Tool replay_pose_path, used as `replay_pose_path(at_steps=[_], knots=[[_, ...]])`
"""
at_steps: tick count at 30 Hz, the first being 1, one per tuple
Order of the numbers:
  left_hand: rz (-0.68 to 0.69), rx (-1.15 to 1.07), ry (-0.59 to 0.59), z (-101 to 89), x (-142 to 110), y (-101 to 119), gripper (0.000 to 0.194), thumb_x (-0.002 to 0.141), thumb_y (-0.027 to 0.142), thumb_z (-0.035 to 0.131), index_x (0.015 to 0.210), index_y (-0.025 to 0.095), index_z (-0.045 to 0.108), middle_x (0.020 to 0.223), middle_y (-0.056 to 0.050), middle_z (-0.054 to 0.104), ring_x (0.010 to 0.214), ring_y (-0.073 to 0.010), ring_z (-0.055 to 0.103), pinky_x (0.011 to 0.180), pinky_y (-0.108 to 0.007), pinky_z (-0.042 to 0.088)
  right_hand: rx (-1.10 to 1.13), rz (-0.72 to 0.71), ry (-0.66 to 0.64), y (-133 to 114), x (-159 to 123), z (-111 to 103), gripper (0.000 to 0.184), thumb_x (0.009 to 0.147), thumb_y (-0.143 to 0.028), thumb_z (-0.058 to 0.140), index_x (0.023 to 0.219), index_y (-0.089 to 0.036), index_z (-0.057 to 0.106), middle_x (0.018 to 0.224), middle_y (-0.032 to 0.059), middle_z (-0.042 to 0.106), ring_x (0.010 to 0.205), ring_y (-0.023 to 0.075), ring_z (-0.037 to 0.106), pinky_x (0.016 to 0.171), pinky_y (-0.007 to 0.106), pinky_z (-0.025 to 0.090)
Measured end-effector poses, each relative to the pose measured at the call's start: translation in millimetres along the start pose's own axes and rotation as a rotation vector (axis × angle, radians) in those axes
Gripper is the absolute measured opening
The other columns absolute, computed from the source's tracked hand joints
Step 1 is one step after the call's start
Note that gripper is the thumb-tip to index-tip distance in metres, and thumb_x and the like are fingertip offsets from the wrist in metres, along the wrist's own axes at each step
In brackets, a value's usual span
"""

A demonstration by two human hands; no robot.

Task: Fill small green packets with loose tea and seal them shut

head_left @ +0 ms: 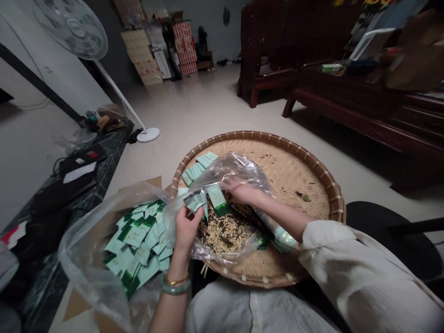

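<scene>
My left hand (187, 226) pinches a pale green sachet (195, 200) between thumb and fingers at the left side of an open clear plastic bag (239, 163). Inside that bag lies a loose dried mix (225, 231) of pale and dark bits. My right hand (239, 188) reaches into the bag above the mix, its fingers blurred and partly behind the plastic. Close to its fingertips stands another green sachet (217, 200); whether the fingers grip it is unclear. A dark, long object (255, 219) lies under my right forearm. The bag rests on a round woven bamboo tray (312, 189).
Left of the tray, a large clear bag (86, 240) holds many green sachets (138, 243). More sachets (194, 172) lie in rows at the tray's left rim. A black stool (388, 236) stands right, a white fan (148, 134) ahead left, dark wooden furniture (347, 106) beyond.
</scene>
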State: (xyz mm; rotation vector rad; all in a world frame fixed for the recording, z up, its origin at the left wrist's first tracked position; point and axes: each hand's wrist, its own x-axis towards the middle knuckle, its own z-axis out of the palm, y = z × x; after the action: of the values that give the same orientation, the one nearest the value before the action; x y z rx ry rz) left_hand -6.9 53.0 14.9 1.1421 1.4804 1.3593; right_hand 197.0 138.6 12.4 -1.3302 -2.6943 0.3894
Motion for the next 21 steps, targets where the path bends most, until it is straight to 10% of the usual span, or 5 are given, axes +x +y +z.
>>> replay_pose_path(at_steps=[14,21], knots=[[-0.079,-0.021,-0.081,-12.6,-31.8,-8.1,0.043,0.060,0.035,0.075,0.097,0.014,0.064,0.098,-0.010,0.073,0.089,-0.0229,0.068,0.087,-0.037,0.052,0.075,0.012,-0.063,-38.5,1.8,16.0,0.077,0.060,-0.019,0.079,0.130,-0.016,0.045,0.126,0.0182,0.050,0.107,0.0305,0.056,0.083,0.035,0.046],[-0.134,-0.003,-0.306,-2.7,-52.6,-16.3,0.044,0.062,0.029,0.074,0.101,0.015,0.063,0.101,-0.010,0.071,0.092,-0.0229,0.067,0.088,-0.035,0.051,0.610,0.028,0.027,-44.3,1.5,23.9,0.033,0.067,-0.006,0.065,0.099,-0.015,0.062,0.103,0.0115,0.063,0.096,0.0261,0.061,0.086,0.035,0.044]])
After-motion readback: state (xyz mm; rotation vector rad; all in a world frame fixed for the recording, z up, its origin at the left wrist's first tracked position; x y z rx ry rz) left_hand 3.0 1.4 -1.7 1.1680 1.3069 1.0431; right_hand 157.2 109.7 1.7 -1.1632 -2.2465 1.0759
